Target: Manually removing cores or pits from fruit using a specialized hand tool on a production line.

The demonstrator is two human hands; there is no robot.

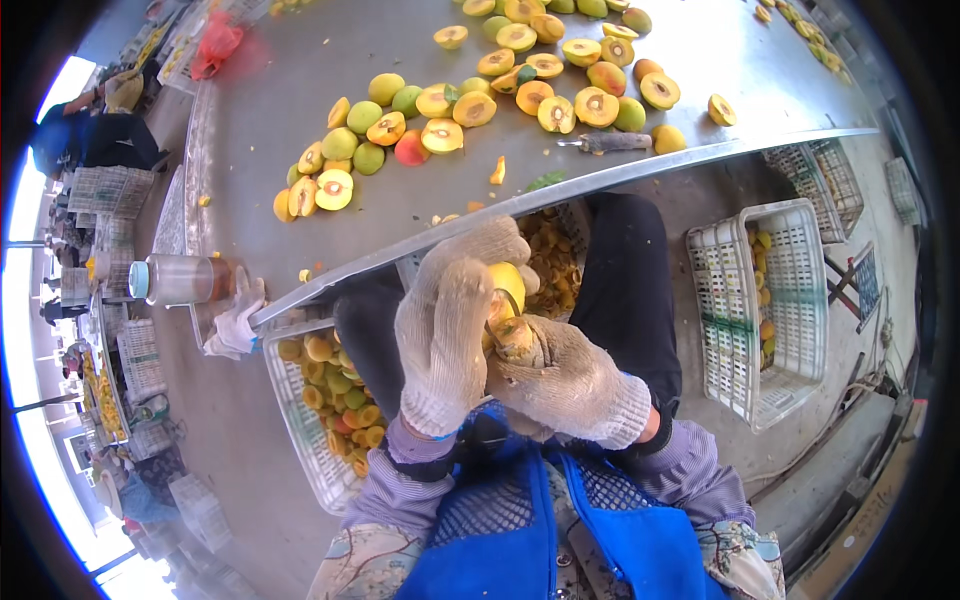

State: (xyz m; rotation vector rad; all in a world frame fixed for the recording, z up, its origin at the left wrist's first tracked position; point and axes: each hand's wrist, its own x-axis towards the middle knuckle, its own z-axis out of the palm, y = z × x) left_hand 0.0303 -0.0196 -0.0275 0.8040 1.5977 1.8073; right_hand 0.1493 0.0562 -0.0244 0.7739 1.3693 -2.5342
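My left hand (450,322), in a cream knitted glove, is wrapped around a yellow fruit half (508,279), probably apricot or plum. Close against it, my gloved right hand (570,375) grips a small pitting tool (516,334), whose curved metal loop presses at the fruit. The fingers hide most of the tool's handle and part of the fruit. Both hands are above my lap, just off the metal table's (315,255) near edge. Cut halves with stones (442,136) and whole green-yellow fruit (340,143) lie scattered on the tabletop.
A short knife-like tool (604,142) lies near the table edge. Crates of fruit (300,435) stand at my left and between my knees; another plastic crate (787,322) is at the right. A lidded jar (180,279) and a glove (234,322) sit at the table's left corner. A person (97,127) is at far left.
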